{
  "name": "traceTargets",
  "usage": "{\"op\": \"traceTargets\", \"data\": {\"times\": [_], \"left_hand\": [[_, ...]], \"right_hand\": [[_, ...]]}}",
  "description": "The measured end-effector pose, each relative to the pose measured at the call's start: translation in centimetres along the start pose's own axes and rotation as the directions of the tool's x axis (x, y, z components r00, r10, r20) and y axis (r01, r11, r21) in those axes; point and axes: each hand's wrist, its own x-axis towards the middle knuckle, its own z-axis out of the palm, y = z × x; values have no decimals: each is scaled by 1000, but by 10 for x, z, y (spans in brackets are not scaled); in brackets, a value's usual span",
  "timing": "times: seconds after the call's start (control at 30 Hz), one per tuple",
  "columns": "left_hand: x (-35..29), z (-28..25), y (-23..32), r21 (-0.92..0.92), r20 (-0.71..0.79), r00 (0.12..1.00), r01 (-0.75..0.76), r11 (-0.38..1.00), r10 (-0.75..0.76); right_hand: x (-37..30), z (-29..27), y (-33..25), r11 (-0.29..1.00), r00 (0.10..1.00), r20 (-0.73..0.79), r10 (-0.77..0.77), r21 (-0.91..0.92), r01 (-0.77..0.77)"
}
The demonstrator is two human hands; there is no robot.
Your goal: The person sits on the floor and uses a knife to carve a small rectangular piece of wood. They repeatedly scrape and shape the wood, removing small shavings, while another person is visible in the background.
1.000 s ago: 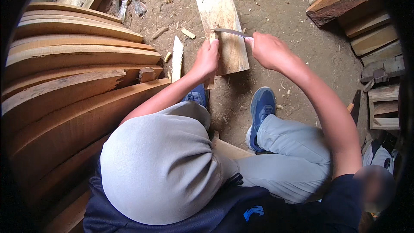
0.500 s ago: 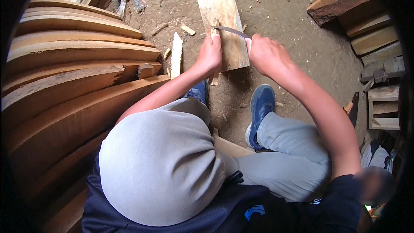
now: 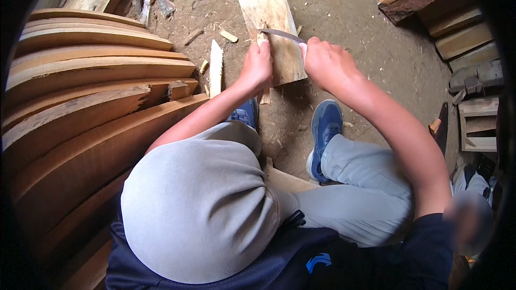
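1. Grey trousers (image 3: 188, 204) are seen closest, on the near side of both hands; a blue shoe (image 3: 326, 118) is planted just short of the right hand.
2. A curved knife (image 3: 283, 35) is grasped by the right hand (image 3: 330, 64), its handle mostly hidden by the closed fingers; a stick (image 3: 262, 37) is clasped tightly by the left hand (image 3: 257, 67).
3. The blade is laid across the stick, just beyond the left thumb. That thumb could be nicked if the edge were made to skid by a knot or too hard a pull; the stick could be twisted askew if the left grip were slackened.
4. The stick is held over the board, its pale, narrow, rough-looking tip exposed beyond the left hand and its lower end bared on the near side. Whether the board is touched by it cannot be told.
5. Under the left hand and knife, a pale, mottled board (image 3: 286, 56) is set aslant; its support cannot be made out.
6. A jagged strip (image 3: 215, 70) is left on the floor, left of the left hand.
7. Brown planks (image 3: 102, 70) are ranged farther left; timber (image 3: 424, 0) is piled beyond the right hand, to its right.
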Motion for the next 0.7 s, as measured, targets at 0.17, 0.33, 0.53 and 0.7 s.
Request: {"op": "traceTargets", "data": {"times": [0.17, 0.33, 0.53, 0.7], "left_hand": [[7, 4, -11, 98, -57, 996, -67, 993, 73], [16, 6, -25, 148, -88, 985, -136, 980, 150], [30, 1, -38, 160, -73, 985, -144, 976, 158], [31, -2, -32, -6, -25, 995, -92, 996, 92]], "right_hand": [[3, 14, 1, 999, 1000, -10, 19, 47, -18], [6, 15, -10, 997, 997, -7, 71, 20, -71], [4, 18, -25, 990, 991, -48, 124, -65, -127], [9, 23, -26, 991, 989, -121, 88, -87, -99]]}}
